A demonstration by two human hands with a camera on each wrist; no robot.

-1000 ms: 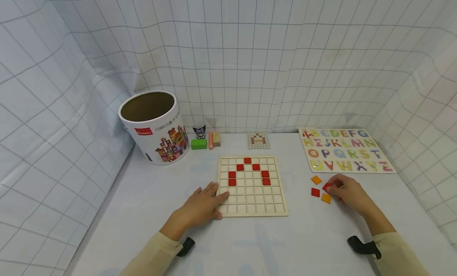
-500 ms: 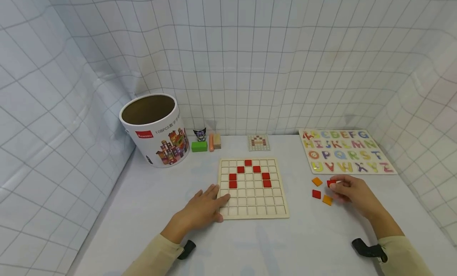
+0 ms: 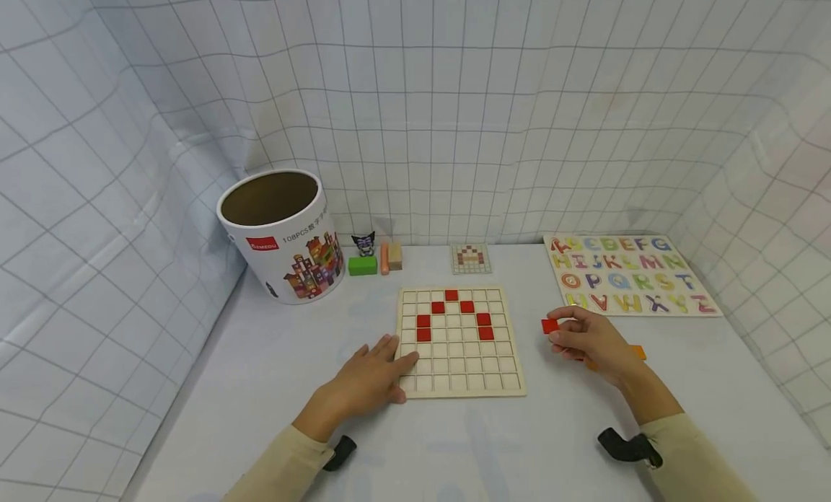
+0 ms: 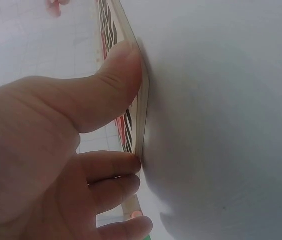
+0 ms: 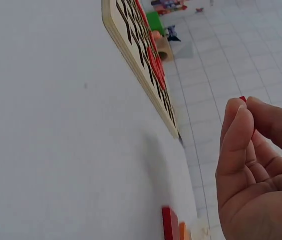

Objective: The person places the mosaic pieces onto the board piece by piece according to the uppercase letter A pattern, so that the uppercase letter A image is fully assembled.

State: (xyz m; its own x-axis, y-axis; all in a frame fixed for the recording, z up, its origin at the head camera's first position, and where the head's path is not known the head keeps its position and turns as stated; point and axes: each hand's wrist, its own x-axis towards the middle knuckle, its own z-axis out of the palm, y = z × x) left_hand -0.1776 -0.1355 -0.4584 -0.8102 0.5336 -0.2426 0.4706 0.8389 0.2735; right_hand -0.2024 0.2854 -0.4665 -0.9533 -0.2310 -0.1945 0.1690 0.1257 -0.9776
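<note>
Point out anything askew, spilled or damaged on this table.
Only the red letter at the top left of the letter board looks odd: it seems tilted against its neighbours, though too small to be sure. Red tiles on the grid sit squarely; no spill or damage shows.

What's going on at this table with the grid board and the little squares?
A person's left hand rests at the left edge of the grid board, where seven red tiles form a peaked outline. The right hand pinches another red tile between fingers and thumb, raised to the right of the board. Loose tiles lie on the table near it, partly hidden. A small pattern card lies beyond the board.
</note>
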